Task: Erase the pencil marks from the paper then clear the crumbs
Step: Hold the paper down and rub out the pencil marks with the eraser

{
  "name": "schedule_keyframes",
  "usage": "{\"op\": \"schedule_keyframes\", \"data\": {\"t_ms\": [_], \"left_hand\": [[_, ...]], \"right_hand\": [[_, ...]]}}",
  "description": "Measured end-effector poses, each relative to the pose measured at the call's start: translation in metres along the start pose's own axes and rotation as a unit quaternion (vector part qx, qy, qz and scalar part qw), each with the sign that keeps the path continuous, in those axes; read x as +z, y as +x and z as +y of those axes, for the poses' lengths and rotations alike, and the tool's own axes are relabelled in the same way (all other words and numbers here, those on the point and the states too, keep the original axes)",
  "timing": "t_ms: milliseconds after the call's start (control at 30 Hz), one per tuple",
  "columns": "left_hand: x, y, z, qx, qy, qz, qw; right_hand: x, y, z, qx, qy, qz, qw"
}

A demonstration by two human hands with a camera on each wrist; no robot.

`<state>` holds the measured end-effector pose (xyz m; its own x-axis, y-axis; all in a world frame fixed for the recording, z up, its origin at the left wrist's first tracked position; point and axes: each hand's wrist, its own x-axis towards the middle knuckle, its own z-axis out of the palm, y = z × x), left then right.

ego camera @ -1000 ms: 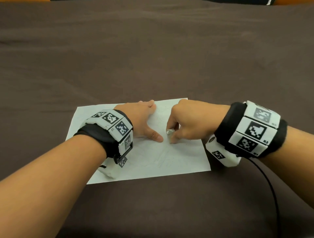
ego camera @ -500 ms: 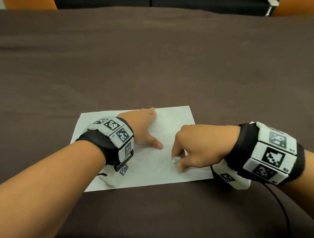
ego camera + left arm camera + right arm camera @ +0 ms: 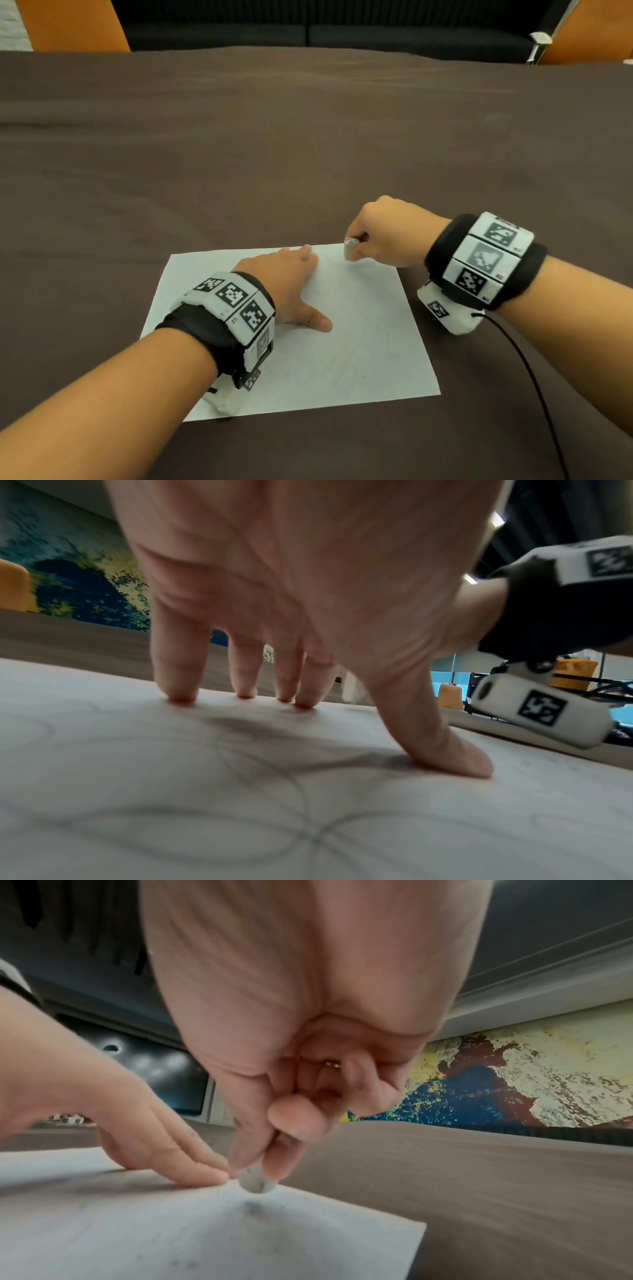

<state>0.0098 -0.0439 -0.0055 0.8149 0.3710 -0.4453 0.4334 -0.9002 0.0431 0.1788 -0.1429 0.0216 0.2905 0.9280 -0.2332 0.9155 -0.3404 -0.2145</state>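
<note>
A white sheet of paper [image 3: 359, 342] lies on the brown tablecloth, with faint looping pencil marks [image 3: 291, 804] across it. My left hand [image 3: 291, 284] lies flat on the sheet with fingers spread, its fingertips [image 3: 181, 696] and thumb pressing it down. My right hand [image 3: 383, 236] is at the paper's far right corner and pinches a small grey-white eraser [image 3: 350, 247] between thumb and fingers. In the right wrist view the eraser [image 3: 256, 1180] sits on the paper's far edge, just right of the left fingertips [image 3: 205, 1175]. A few dark crumbs [image 3: 185, 1263] dot the sheet [image 3: 240, 1231].
The brown cloth [image 3: 308, 154] covers the whole table around the paper. Orange chairs [image 3: 72, 24] and a dark sofa stand beyond the far edge. A black cable [image 3: 527, 370] trails from my right wrist unit toward the near right.
My right hand with the eraser went from the middle of the sheet toward its near edge, then to the far right corner. The left hand stayed pressed on the paper.
</note>
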Motion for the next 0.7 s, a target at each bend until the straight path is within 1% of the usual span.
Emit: {"op": "schedule_keyframes", "data": {"t_ms": [133, 267, 367, 467, 567, 633, 700], "left_hand": [[0.002, 0.001, -0.002, 0.005, -0.003, 0.004, 1.000], [0.003, 0.003, -0.002, 0.006, 0.002, 0.011, 1.000], [0.003, 0.004, -0.002, 0.008, 0.003, 0.014, 1.000], [0.004, 0.004, -0.003, 0.008, 0.000, 0.016, 1.000], [0.005, 0.004, -0.004, 0.008, 0.003, 0.020, 1.000], [0.004, 0.004, -0.004, 0.007, 0.005, 0.020, 1.000], [0.004, 0.004, -0.004, 0.007, 0.007, 0.021, 1.000]], "right_hand": [[0.007, 0.022, -0.004, -0.011, -0.017, -0.018, 1.000], [0.004, 0.036, -0.007, -0.020, -0.020, -0.009, 1.000], [0.005, 0.042, -0.008, -0.034, -0.045, -0.004, 0.998], [0.009, 0.040, -0.009, -0.059, -0.102, 0.003, 0.993], [0.012, 0.030, -0.011, -0.090, -0.159, -0.008, 0.983], [0.010, 0.025, -0.013, -0.101, -0.170, -0.021, 0.980], [0.007, 0.025, -0.014, -0.095, -0.166, -0.033, 0.981]]}}
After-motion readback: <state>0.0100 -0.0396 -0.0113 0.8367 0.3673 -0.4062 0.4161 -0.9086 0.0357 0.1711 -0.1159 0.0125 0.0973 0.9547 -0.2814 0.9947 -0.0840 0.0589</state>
